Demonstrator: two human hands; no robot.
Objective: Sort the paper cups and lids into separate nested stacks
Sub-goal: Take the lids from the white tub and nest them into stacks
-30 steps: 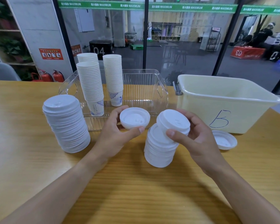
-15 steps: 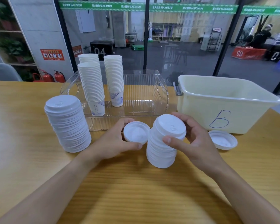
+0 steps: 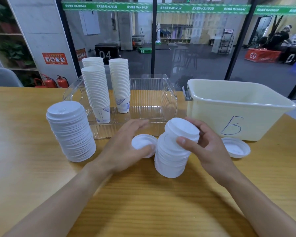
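With my right hand (image 3: 207, 147) clamped on the short lid stack (image 3: 173, 151) on the counter (image 3: 143, 202) and my left (image 3: 125, 147) seemingly pinching a loose lid (image 3: 143, 143), a nudge could topple that leaning stack.

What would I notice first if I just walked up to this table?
Probably the two hands in the middle: the right hand grips the top of a short stack of white lids, and the left hand holds a single lid beside it. Next, the taller lid stack to the left and the tall paper cup stacks standing in the clear tray behind.
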